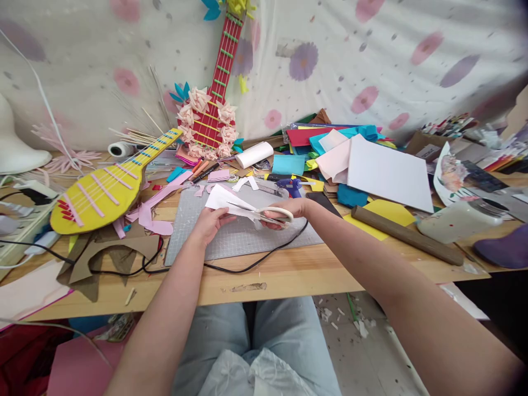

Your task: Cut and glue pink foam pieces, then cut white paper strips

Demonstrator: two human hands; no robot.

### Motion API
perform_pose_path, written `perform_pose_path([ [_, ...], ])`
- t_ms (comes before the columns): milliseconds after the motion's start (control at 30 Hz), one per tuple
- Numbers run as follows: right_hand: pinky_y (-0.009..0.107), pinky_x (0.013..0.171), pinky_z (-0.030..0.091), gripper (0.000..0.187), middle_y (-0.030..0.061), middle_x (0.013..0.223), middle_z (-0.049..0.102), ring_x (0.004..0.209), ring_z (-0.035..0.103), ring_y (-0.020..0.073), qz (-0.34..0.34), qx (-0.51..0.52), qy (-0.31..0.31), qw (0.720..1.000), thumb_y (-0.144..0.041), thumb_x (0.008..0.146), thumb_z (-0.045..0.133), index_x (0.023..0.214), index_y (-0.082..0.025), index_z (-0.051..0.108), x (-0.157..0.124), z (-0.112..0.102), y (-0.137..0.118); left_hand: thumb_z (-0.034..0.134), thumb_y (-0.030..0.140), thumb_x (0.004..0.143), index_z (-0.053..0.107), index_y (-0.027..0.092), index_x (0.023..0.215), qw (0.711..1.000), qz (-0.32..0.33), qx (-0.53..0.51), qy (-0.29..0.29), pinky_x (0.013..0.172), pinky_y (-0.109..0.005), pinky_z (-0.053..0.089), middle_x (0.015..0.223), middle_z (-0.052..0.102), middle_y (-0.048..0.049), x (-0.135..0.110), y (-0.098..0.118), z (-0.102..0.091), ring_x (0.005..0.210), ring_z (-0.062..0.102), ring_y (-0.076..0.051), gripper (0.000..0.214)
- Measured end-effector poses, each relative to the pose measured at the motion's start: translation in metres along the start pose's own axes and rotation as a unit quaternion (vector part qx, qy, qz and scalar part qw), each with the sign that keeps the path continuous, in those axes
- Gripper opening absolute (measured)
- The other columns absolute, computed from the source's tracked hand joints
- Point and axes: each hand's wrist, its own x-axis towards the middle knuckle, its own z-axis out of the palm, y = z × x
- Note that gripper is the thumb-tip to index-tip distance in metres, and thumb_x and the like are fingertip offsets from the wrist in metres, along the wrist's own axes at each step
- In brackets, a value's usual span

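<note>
My left hand (212, 223) pinches the lower left side of a white sheet of paper (220, 198), held up over a grey cutting mat (193, 242). My right hand (284, 212) grips white-handled scissors (274, 213) by their loops. Their blades point left and lie against the paper, slightly parted. Behind the paper, small white cut pieces (246, 183) and a pink scrap (218, 175) lie near the mat's back edge. A blue glue gun (292, 187) rests close behind my right hand.
A yellow cardboard lute (99, 192) leans at left, and a red guitar with paper flowers (208, 124) stands against the back sheet. Brown cardboard scraps (107, 256), a brown tube (406, 234), a white bottle (462, 220) and stacked coloured papers (388, 170) surround the mat. A black cable (247, 269) crosses in front.
</note>
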Motion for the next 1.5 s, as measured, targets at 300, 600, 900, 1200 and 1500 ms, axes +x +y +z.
perform_pose_path([
  [300,0.020,0.044,0.032,0.057,-0.0027,0.060,0.044,0.050,0.040,0.0059,0.017,0.007,0.017,1.000,-0.067,0.068,0.051,0.083,-0.013,0.049,0.0071,-0.0008,-0.0053,0.061,0.001,0.063,0.062,0.012,0.082,1.000,0.004,0.002,0.012,0.058,-0.027,0.056,0.075,0.065,-0.0014,0.0004,-0.0003,0.0003,0.063,0.060,-0.011,0.021],
  [600,0.016,0.038,0.025,0.052,-0.0063,0.052,0.037,0.045,0.035,0.0038,0.013,0.034,0.029,0.999,-0.062,0.068,0.056,0.079,-0.012,0.047,0.0066,-0.0015,-0.0026,0.062,0.002,0.064,0.061,0.012,0.082,1.000,-0.005,0.000,0.010,0.059,-0.027,0.056,0.073,0.065,-0.0016,0.0013,-0.0007,-0.0015,0.063,0.060,-0.011,0.021],
  [900,0.016,0.038,0.023,0.050,-0.0078,0.050,0.034,0.042,0.033,0.0028,0.025,0.050,0.047,0.997,-0.059,0.067,0.060,0.076,-0.012,0.048,0.0072,0.0005,-0.0018,0.062,0.002,0.064,0.061,0.013,0.081,1.000,-0.009,0.000,0.018,0.059,-0.026,0.056,0.074,0.064,-0.0011,0.0009,-0.0003,-0.0007,0.063,0.060,-0.010,0.021],
  [1200,0.016,0.037,0.022,0.048,-0.0084,0.049,0.034,0.041,0.032,0.0022,0.026,0.048,0.067,0.996,-0.057,0.067,0.061,0.076,-0.012,0.048,0.0071,0.0018,0.0021,0.062,0.002,0.063,0.062,0.012,0.082,1.000,-0.016,0.006,0.014,0.060,-0.025,0.056,0.075,0.065,-0.0023,0.0035,-0.0028,-0.0027,0.063,0.060,-0.011,0.021],
  [1500,0.015,0.036,0.022,0.048,-0.0089,0.050,0.034,0.041,0.032,0.0020,0.034,0.051,0.086,0.994,-0.056,0.063,0.065,0.076,-0.014,0.045,0.0081,0.0027,-0.0024,0.061,0.002,0.063,0.060,0.013,0.082,1.000,-0.011,0.008,0.019,0.059,-0.026,0.056,0.074,0.064,-0.0010,0.0010,-0.0010,0.0004,0.063,0.060,-0.010,0.021],
])
